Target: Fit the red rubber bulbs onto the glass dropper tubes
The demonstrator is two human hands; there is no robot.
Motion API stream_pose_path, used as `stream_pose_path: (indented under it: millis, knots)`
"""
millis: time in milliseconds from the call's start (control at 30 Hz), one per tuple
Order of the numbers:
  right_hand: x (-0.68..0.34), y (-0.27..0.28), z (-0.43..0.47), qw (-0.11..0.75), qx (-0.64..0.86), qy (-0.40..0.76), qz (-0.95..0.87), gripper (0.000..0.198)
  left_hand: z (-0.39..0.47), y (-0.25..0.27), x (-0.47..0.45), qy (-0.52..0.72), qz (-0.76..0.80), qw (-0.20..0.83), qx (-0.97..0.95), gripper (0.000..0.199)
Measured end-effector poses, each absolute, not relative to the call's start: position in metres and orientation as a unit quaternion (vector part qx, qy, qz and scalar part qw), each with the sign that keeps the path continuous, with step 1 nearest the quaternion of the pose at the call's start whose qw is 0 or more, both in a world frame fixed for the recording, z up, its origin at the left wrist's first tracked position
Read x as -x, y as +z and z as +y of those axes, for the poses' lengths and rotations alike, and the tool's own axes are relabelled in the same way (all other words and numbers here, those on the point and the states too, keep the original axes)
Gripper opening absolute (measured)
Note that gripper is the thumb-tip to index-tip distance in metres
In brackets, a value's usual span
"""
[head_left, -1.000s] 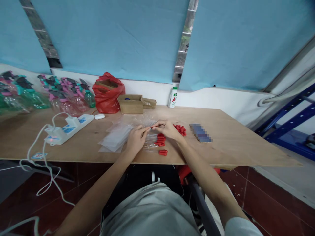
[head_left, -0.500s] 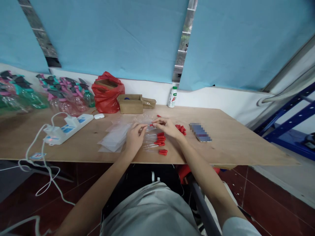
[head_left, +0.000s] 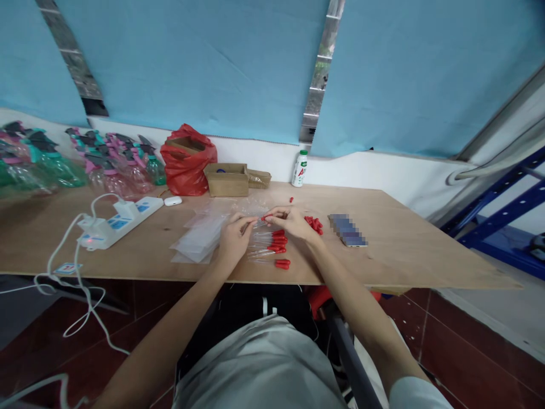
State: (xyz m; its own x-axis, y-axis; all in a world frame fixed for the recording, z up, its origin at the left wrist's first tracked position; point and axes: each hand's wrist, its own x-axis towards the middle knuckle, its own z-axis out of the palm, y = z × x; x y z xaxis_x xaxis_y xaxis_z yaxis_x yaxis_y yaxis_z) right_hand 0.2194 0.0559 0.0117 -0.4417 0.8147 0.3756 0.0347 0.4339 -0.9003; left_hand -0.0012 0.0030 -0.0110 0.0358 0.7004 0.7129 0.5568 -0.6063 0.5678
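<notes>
Both of my hands meet over the middle of the table, with the fingers of each pinched together. My left hand (head_left: 235,234) grips the clear tube of a dropper, much of it hidden by the fingers. At its end, my right hand (head_left: 293,222) pinches a small red rubber bulb (head_left: 266,217). Just below the hands lie several droppers (head_left: 279,241), clear tubes to the left and red bulbs to the right. A heap of loose red bulbs (head_left: 314,224) rests beside my right hand. One single bulb (head_left: 291,199) lies farther back.
Clear plastic bags (head_left: 198,241) lie left of my left hand. Behind are a cardboard box (head_left: 226,183), a red plastic bag (head_left: 187,170) and a white bottle (head_left: 300,170). A phone (head_left: 348,230) lies right; a power strip (head_left: 121,222) and spray bottles (head_left: 119,170) stand left.
The single red bulb at the back has shifted to the right. My hands stay together in nearly the same place, with the red bulb between them showing a little more.
</notes>
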Motion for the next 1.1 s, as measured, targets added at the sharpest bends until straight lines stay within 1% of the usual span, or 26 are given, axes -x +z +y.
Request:
stream_pose_path:
  millis: [133,467,933,1100]
  knots:
    - [-0.217,0.016,0.053,0.432,0.295,0.447,-0.726,0.034,0.002,-0.010,0.001,0.539,0.442,0.054,-0.715,0.017]
    - [-0.216,0.020,0.052,0.446,0.274,0.471,-0.710,0.036,0.008,-0.016,0.000,0.604,0.390,0.023,-0.695,0.012]
    - [-0.213,0.015,0.049,0.450,0.274,0.484,-0.699,0.032,0.010,-0.020,0.000,0.600,0.373,0.065,-0.705,0.012]
    - [-0.214,0.016,0.048,0.443,0.276,0.489,-0.699,0.034,0.011,-0.021,0.001,0.614,0.371,0.056,-0.694,0.009]
